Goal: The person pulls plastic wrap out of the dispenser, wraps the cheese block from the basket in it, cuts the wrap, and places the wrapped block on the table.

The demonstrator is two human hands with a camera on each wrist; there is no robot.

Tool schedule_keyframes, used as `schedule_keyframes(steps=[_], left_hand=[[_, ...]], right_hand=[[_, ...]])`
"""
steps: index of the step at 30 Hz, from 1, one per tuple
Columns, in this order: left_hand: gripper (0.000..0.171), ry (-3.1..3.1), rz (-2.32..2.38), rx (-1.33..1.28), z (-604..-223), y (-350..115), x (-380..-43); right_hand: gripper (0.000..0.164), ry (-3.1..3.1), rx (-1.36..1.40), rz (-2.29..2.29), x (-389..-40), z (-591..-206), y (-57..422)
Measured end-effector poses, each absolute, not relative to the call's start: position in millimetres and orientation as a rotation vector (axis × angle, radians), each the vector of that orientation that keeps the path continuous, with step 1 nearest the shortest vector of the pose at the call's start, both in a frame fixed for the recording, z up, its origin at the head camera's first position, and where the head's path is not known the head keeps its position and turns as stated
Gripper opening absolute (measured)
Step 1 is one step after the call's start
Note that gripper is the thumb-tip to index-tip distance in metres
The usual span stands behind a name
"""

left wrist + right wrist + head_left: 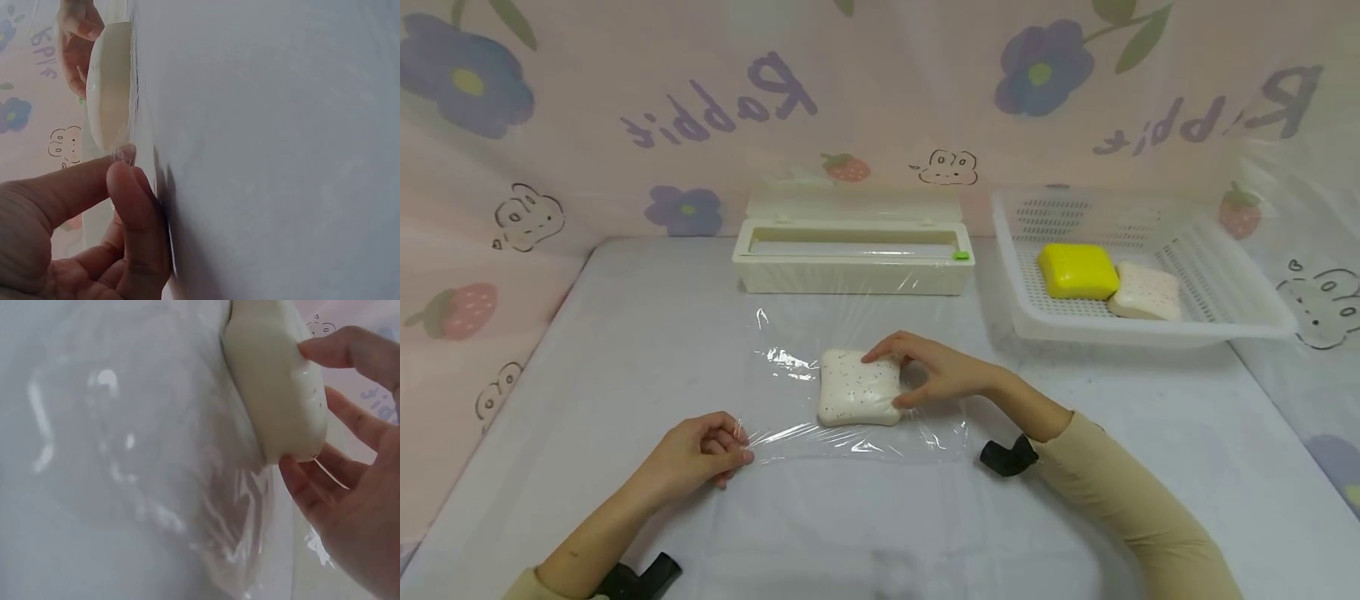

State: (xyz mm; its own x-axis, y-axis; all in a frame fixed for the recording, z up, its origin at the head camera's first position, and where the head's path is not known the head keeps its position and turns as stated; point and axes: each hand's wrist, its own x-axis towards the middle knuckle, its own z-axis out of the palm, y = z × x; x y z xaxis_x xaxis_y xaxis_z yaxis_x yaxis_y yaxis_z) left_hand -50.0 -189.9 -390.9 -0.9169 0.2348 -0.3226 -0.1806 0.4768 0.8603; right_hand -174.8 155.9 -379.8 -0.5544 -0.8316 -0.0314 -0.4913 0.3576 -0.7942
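A white speckled block (853, 392) is lying on a sheet of clear film (786, 360) spread over a pale table cover (625, 358), a person's hands working at its two sides. The right hand (940, 367) is the nearer one: it is touching the block from the right, the index finger reaching over the top face and the thumb pressing at the right-hand edge. In the right wrist view, thumb and fingers are gripping opposite sides of the block's end. From those fingertips, most of the block is extending leftward, toward the other hand. Its outline is looking close to square, perhaps slightly longer from side to side, so the long axis appears to be running between the hands.

The left hand (700, 450) is sitting apart from the block, to its left and closer to the person, thumb and forefinger pinching the film's near left corner, the remaining fingers curling loosely. The film is reaching past the block on both sides and running beyond it to a white dispenser box (853, 277), which is standing directly behind the block with its lid (853, 204) tilting up and a green slider (961, 256) sitting at its right end.

Beyond the block and to its right, a white perforated basket (1135, 335) is holding a yellow block (1078, 271) and a second speckled block (1146, 292), the two lying side by side.
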Motion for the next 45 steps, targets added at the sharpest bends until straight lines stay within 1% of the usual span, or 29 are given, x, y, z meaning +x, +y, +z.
schedule_keyframes(steps=[3, 7, 9, 12, 16, 19, 21, 24, 27, 29, 32, 33, 35, 37, 41, 45], left_hand=[[0.034, 2.353, 1.401, 0.036, -389.5, -189.5, -49.4], [0.045, 2.506, 1.258, 0.038, -385.1, -188.6, -45.7], [0.050, 2.613, 1.170, 0.048, -382.0, -188.6, -43.4], [0.053, 2.746, 1.104, 0.070, -378.2, -188.1, -41.2], [0.051, 2.841, 1.141, 0.076, -376.5, -186.1, -40.5], [0.038, 2.901, 1.241, 0.134, -377.3, -184.1, -41.1], [0.029, 2.932, 1.302, 0.238, -378.4, -183.3, -41.7], [0.029, 2.924, 1.343, 0.410, -380.2, -182.7, -42.0], [0.035, 2.901, 1.327, 0.492, -381.3, -182.8, -41.2], [0.031, 2.881, 1.320, 0.502, -381.9, -183.0, -40.4], [0.020, 2.859, 1.273, 0.516, -383.0, -183.5, -39.5], [0.024, 2.861, 1.245, 0.527, -383.5, -183.8, -39.2], [0.035, 2.874, 1.178, 0.557, -384.3, -184.7, -38.7], [0.040, 2.902, 1.120, 0.585, -384.8, -185.4, -38.1], [0.035, 2.960, 1.114, 0.661, -385.5, -184.9, -37.4], [0.036, 3.016, 1.130, 0.726, -385.5, -183.9, -38.9]], right_hand=[[0.064, 2.211, -1.142, -1.044, -171.1, -379.6, 157.5], [0.067, 2.291, -1.117, -1.008, -161.8, -379.5, 164.6], [0.067, 2.340, -1.107, -1.015, -155.4, -378.3, 170.0], [0.064, 2.399, -1.084, -1.047, -145.4, -376.9, 179.2], [0.056, 2.446, -1.082, -0.998, -132.6, -377.1, 192.0], [0.052, 2.434, -1.122, -0.924, -123.0, -377.6, 200.6], [0.051, 2.433, -1.157, -0.856, -116.7, -378.5, 205.9], [0.045, 2.439, -1.206, -0.765, -108.2, -381.2, 212.4], [0.034, 2.459, -1.251, -0.699, -102.1, -383.9, 217.4], [0.025, 2.463, -1.276, -0.702, -99.4, -385.2, 220.1], [0.016, 2.465, -1.304, -0.742, -97.2, -386.4, 223.2], [0.014, 2.466, -1.310, -0.754, -96.8, -387.0, 224.2], [0.012, 2.472, -1.331, -0.773, -96.1, -387.8, 225.6], [0.012, 2.493, -1.343, -0.769, -95.5, -388.4, 226.9], [0.016, 2.547, -1.327, -0.789, -94.1, -386.6, 230.1], [0.021, 2.590, -1.323, -0.873, -94.1, -380.7, 233.0]])
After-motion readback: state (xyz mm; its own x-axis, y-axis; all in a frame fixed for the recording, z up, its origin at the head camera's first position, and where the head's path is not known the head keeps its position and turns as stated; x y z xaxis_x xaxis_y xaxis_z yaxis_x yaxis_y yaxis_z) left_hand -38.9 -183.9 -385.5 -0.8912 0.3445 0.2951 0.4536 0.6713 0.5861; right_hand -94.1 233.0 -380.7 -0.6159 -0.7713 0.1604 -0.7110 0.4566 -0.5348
